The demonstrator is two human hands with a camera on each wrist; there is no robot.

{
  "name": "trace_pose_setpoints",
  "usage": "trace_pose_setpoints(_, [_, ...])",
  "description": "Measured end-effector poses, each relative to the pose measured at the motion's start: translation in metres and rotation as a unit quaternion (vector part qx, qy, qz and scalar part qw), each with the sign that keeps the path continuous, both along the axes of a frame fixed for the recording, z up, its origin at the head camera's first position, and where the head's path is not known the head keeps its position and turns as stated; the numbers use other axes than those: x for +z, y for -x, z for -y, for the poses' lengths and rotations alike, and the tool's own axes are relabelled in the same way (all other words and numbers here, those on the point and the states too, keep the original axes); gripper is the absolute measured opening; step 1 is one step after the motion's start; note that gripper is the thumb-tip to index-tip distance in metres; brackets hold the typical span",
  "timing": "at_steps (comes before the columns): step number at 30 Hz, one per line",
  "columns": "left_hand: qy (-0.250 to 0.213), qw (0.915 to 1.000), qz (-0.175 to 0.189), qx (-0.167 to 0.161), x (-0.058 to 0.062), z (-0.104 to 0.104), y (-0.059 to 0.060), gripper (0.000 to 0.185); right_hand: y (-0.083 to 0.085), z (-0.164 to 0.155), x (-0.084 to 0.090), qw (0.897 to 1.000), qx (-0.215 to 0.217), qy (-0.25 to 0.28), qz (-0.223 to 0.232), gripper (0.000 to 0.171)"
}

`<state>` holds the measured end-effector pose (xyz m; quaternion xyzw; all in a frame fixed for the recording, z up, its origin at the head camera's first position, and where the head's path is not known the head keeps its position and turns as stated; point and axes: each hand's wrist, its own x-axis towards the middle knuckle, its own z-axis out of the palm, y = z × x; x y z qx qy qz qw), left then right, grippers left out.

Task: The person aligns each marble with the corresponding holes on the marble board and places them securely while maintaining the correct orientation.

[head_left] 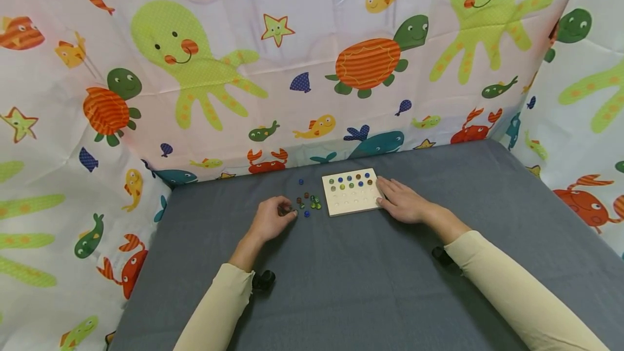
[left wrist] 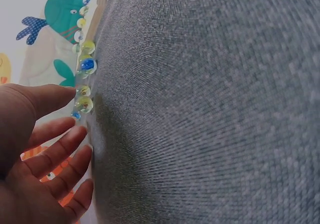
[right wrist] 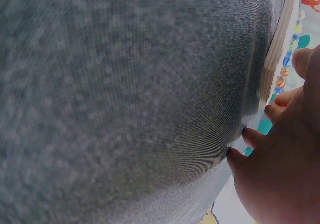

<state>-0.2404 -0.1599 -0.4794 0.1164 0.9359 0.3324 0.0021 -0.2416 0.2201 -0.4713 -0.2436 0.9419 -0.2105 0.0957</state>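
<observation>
A pale wooden board [head_left: 353, 207] lies on the grey cloth, with marbles [head_left: 351, 185] in its two far rows and bare hollows in the nearer ones. Loose marbles [head_left: 313, 199] are scattered left of it, in blue, brown and green-yellow. My left hand [head_left: 273, 217] is at the near left of these, its thumb and fingers apart. In the left wrist view a clear yellowish marble [left wrist: 84, 104] shows by the gap between thumb and forefinger; contact cannot be told. My right hand [head_left: 403, 202] rests at the board's right edge with fingers extended, touching it.
A grey cloth [head_left: 336, 286] covers the table. Behind and at both sides hangs a white curtain [head_left: 312, 107] printed with sea animals, meeting the table just beyond the board. Dark wrist devices [head_left: 264, 280] sit under both cuffs.
</observation>
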Motion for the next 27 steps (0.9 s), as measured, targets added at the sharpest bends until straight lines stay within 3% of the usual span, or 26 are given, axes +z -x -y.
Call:
trace_pose_setpoints(12, [-0.02, 0.9995, 0.023, -0.009, 0.0, 0.0, 0.002, 0.02, 0.002, 0.001, -0.01, 1.0, -0.003, -0.031, 0.002, 0.064])
trace_pose_setpoints(27, [-0.021, 0.9995, 0.024, -0.002, -0.003, -0.006, 0.002, 0.013, -0.003, 0.004, -0.006, 0.999, -0.01, -0.039, -0.004, 0.06])
